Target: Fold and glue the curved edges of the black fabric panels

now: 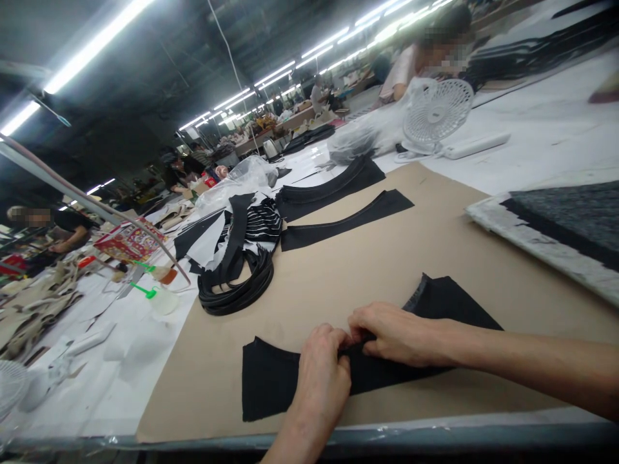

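Note:
A curved black fabric piece [271, 380] lies on brown paper [367, 264] near the table's front edge. My left hand [322, 374] rests on its middle with fingers curled, pinching the upper edge of the cloth. My right hand [394, 332] comes in from the right and pinches the same edge, fingertips touching the left hand's. The right part of the fabric piece rises toward a frayed corner behind my right hand.
More black strips [348, 219] and a coil of black trim [236, 290] lie further back on the paper. A small white fan [438, 113], plastic bags, a grey pad [565, 222] at right, and bottles at left stand around. Other people work at distant tables.

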Motion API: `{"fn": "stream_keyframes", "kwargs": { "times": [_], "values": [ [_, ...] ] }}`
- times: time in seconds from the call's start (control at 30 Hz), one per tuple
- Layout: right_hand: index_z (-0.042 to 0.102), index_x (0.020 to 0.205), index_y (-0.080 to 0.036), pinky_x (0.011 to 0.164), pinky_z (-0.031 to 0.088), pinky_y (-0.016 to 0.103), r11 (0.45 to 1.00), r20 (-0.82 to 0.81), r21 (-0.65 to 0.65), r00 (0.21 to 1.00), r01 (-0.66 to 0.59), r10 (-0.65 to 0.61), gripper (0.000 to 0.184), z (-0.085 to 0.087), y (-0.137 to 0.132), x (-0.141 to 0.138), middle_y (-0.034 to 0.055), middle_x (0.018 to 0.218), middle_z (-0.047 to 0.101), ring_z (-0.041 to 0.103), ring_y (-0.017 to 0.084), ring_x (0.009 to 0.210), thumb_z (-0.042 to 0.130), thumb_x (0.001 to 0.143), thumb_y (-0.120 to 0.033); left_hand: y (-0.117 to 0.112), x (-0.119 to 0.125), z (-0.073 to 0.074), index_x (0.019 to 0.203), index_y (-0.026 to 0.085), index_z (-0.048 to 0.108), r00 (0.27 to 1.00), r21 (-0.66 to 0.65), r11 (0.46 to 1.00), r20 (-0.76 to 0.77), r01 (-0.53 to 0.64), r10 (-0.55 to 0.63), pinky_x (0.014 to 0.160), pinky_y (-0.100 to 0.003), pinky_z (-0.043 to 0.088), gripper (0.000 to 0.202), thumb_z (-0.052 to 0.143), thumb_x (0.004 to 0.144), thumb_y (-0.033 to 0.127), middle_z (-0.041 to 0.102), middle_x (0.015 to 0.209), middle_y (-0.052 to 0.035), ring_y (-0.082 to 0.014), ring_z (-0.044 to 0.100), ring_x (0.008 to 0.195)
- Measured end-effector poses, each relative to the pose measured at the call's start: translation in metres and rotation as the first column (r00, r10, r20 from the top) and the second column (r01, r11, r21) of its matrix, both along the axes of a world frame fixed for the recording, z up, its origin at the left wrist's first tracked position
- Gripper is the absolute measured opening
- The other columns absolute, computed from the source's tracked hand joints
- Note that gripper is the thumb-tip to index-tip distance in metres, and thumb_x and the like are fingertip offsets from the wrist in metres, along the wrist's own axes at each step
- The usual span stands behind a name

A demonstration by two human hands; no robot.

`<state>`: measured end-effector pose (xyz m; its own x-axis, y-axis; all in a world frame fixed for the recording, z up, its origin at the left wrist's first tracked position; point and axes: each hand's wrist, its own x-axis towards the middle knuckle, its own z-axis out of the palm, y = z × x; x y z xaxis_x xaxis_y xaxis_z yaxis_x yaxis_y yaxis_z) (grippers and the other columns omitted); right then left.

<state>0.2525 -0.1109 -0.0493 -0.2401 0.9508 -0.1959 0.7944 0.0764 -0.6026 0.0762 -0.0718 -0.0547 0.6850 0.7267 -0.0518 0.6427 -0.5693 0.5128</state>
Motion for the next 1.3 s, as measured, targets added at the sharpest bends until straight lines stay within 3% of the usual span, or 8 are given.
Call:
{"fn": "stream_keyframes", "kwargs": {
  "times": [0.23,0.37,0.47,0.57,0.67,0.9,1.07,1.3],
  "values": [
    [0.069,0.088,-0.020,0.076,0.042,0.029,0.995,-0.033,0.094,0.999,-0.032,0.035,0.017,-0.006,-0.008,0.008,0.0036,0.090,0.069,0.062,0.020,0.087,0.061,0.076,-0.011,-0.004,-0.001,-0.002,0.081,0.024,0.071,0.998,0.008,1.000,0.057,0.004,-0.005,0.079,-0.029,0.049,0.036,0.051,0.073,-0.004,0.068,0.085,0.0008,-0.0176,0.063,0.087],
    [0.067,0.087,-0.019,0.082,0.041,0.031,0.960,-0.001,0.243,0.990,-0.136,0.141,0.013,-0.011,-0.017,0.012,0.0040,0.091,0.065,0.058,0.020,0.089,0.057,0.085,-0.009,-0.016,-0.007,-0.014,0.092,0.024,0.071,0.995,0.174,0.983,0.073,0.051,-0.064,0.075,-0.030,0.051,0.035,0.046,0.085,0.001,0.067,0.086,-0.0006,-0.0183,0.062,0.085],
    [0.064,0.084,-0.017,0.079,0.041,0.032,0.889,0.082,0.389,0.970,-0.241,0.227,0.020,-0.017,-0.024,0.014,0.0051,0.088,0.061,0.054,0.018,0.084,0.048,0.094,-0.011,-0.028,-0.016,-0.030,0.108,0.019,0.068,0.987,0.385,0.917,0.074,0.106,-0.145,0.073,-0.031,0.053,0.036,0.042,0.088,0.004,0.068,0.089,-0.0041,-0.0196,0.061,0.082],
    [0.063,0.084,-0.016,0.074,0.039,0.033,0.819,0.205,0.467,0.942,-0.334,0.267,0.026,-0.024,-0.029,0.016,0.0054,0.085,0.059,0.049,0.018,0.078,0.041,0.098,-0.012,-0.036,-0.026,-0.045,0.125,0.012,0.060,0.974,0.594,0.797,0.096,0.111,-0.207,0.087,-0.032,0.053,0.043,0.041,0.087,0.004,0.069,0.108,-0.0086,-0.0215,0.062,0.098],
    [0.062,0.090,-0.015,0.073,0.037,0.034,0.762,0.274,0.522,0.921,-0.383,0.276,0.022,-0.029,-0.033,0.017,0.0050,0.087,0.060,0.047,0.019,0.078,0.042,0.097,-0.010,-0.040,-0.031,-0.050,0.129,0.013,0.057,0.973,0.680,0.729,0.100,0.085,-0.206,0.095,-0.032,0.049,0.047,0.039,0.087,0.003,0.068,0.119,-0.0077,-0.0211,0.060,0.110],
    [0.062,0.093,-0.015,0.074,0.039,0.035,0.723,0.308,0.556,0.910,-0.410,0.279,0.018,-0.032,-0.036,0.016,0.0057,0.089,0.061,0.048,0.019,0.078,0.046,0.093,-0.007,-0.042,-0.022,-0.044,0.126,0.014,0.060,0.982,0.603,0.794,0.092,0.079,-0.168,0.086,-0.037,0.049,0.044,0.039,0.088,0.006,0.069,0.106,-0.0082,-0.0220,0.062,0.094],
    [0.062,0.094,-0.014,0.075,0.042,0.036,0.756,0.314,0.513,0.908,-0.407,0.276,0.021,-0.028,-0.035,0.016,0.0080,0.090,0.061,0.050,0.021,0.080,0.044,0.092,-0.004,-0.045,-0.021,-0.051,0.128,0.011,0.058,0.986,0.674,0.733,0.037,0.094,-0.160,0.094,-0.039,0.044,0.042,0.042,0.089,0.008,0.069,0.112,-0.0087,-0.0240,0.060,0.105],
    [0.059,0.097,-0.018,0.082,0.045,0.034,0.944,0.033,0.263,0.980,-0.199,0.198,0.007,-0.011,-0.033,0.021,0.0060,0.097,0.059,0.056,0.021,0.091,0.054,0.092,-0.016,-0.032,-0.047,-0.044,0.128,0.018,0.059,0.974,0.646,0.758,0.097,0.094,-0.203,0.099,-0.036,0.038,0.045,0.039,0.089,0.007,0.069,0.114,-0.0052,-0.0198,0.060,0.106]
  ]
}}
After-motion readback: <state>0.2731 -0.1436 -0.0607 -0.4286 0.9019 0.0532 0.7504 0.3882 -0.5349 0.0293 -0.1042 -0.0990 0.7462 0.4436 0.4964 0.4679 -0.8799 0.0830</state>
